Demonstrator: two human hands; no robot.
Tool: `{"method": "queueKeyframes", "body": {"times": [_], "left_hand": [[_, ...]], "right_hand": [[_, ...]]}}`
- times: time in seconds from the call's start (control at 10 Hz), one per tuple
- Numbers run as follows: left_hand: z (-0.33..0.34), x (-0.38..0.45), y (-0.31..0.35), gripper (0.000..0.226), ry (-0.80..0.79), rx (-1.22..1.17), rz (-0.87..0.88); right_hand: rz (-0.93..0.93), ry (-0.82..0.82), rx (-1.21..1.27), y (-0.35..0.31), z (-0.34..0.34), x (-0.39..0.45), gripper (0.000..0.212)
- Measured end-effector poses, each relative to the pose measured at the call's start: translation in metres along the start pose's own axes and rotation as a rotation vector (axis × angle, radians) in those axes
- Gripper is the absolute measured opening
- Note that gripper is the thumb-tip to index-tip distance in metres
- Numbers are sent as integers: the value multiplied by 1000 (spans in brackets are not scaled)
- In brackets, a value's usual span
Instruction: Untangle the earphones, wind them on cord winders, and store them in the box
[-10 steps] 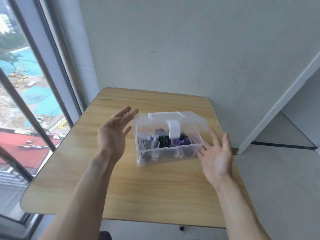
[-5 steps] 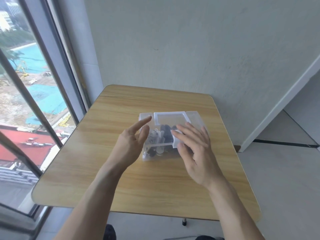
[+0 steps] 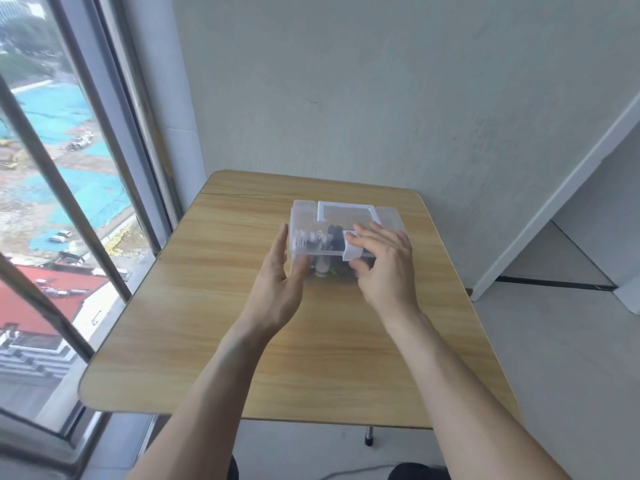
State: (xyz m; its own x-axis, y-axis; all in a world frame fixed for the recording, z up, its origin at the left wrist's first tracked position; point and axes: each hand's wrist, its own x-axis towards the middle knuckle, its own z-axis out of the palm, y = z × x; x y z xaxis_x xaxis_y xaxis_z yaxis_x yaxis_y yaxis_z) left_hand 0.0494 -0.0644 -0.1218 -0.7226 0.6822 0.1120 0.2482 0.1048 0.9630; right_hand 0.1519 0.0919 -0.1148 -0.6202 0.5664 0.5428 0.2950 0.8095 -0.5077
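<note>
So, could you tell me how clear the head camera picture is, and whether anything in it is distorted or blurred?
Head view: daylight from the window, soft and even, no harsh glare; wide-angle lens bends the window bars; the box contents look smeared through the translucent plastic; left hand and right hand slightly soft.

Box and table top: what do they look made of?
Box: apparently clear, slightly frosted plastic, since the contents show through its walls; its latch looks opaque white plastic. Table: light wood-grain surface with a smooth finish, possibly laminate rather than solid wood.
</note>
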Motion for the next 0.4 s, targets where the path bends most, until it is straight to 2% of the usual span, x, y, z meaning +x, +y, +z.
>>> {"method": "queueKeyframes", "body": {"times": [0.2,0.3,0.4], "left_hand": [[0,-3,-4,49,31,78,-59],[1,-2,-4,29,30,64,-81],[5,-1,-2,19,7,-67,-159]], "right_hand": [[19,-89,-80,1,22,45,55],[-51,-52,-51,-6,21,37,55],[17,90,134,-11,11,8,29]]}}
